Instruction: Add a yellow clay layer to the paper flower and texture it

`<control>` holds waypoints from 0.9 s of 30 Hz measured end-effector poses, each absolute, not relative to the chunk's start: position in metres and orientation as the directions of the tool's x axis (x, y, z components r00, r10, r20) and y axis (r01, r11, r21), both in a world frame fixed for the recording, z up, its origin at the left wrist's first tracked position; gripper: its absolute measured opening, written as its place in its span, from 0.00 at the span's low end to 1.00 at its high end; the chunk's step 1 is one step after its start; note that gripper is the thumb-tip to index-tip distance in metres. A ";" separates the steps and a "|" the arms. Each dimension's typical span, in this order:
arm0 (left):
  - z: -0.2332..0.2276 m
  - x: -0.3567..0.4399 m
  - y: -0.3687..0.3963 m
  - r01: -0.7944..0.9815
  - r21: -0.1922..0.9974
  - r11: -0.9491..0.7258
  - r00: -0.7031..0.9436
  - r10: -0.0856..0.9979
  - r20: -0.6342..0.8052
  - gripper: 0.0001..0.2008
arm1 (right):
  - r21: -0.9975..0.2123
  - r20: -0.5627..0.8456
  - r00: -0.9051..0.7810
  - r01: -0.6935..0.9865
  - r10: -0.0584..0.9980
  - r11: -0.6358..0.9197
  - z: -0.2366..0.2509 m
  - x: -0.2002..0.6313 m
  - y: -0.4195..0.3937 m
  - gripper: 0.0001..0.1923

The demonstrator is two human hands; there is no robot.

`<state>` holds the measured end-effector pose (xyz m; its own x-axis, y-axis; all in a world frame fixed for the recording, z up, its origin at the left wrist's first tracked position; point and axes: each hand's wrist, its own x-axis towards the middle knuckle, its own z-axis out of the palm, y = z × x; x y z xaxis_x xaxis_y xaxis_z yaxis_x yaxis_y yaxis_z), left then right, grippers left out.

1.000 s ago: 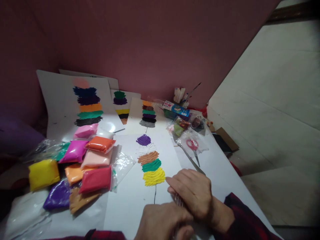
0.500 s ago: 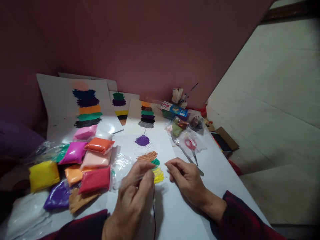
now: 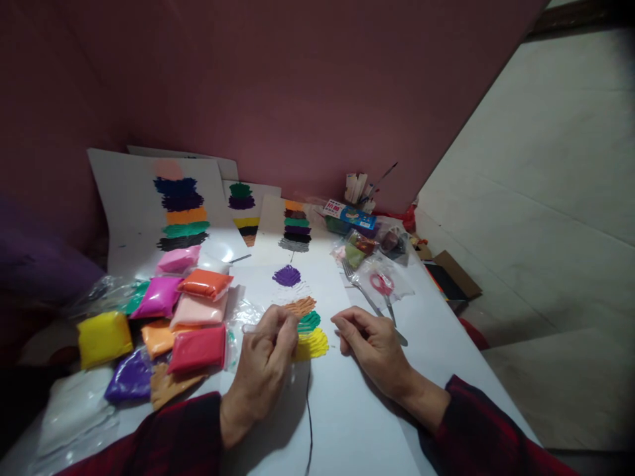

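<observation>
My left hand (image 3: 262, 363) is closed over the paper, beside the lowest clay band; a thin, pale, see-through stick (image 3: 248, 328) pokes out past its knuckles. Fingers and thumb of my right hand (image 3: 364, 340) are pinched together, resting on the sheet to the right; whatever they hold, if anything, is too small to see. Between the hands, a white paper sheet (image 3: 347, 410) carries pressed clay bands: yellow clay (image 3: 313, 344), green clay (image 3: 308, 322), brown clay (image 3: 300, 306) and a purple clay patch (image 3: 286, 275). A dark drawn line (image 3: 310, 423) runs down from the yellow band.
Several clay packets, among them a red packet (image 3: 197, 349) and a yellow packet (image 3: 105, 339), crowd the left side. A fork (image 3: 370, 297) and red-handled scissors (image 3: 381, 285) lie at right. Finished clay sheets lean near the wall (image 3: 278, 86); a boxed pack (image 3: 350, 215) stands behind.
My left hand has moved away from the camera and lower toward the paper, with the stick now mostly hidden. My right hand is nearly still. The whole view has shifted slightly.
</observation>
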<state>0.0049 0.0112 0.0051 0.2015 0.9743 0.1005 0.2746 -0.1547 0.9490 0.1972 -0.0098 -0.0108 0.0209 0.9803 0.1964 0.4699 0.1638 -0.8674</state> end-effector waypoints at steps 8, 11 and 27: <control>0.001 0.001 0.011 0.396 0.893 -0.213 0.233 0.964 0.127 0.20 | -0.871 0.197 0.028 0.465 0.980 0.162 -0.012 0.198 -0.009 0.12; 0.001 -0.001 0.010 0.460 0.861 -0.219 0.231 0.965 0.122 0.20 | -0.869 0.203 0.026 0.466 0.979 0.167 -0.012 0.198 -0.008 0.11; -0.001 -0.001 0.013 0.482 0.857 -0.182 0.233 0.970 0.075 0.23 | -0.855 0.207 0.033 0.492 0.978 0.165 -0.012 0.199 -0.007 0.12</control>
<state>-0.0012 0.0127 -0.0006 0.2331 0.9695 0.0751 0.4817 -0.1822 0.8572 0.1985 -0.0075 -0.0117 0.0326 0.9778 0.2071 0.4924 0.1646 -0.8546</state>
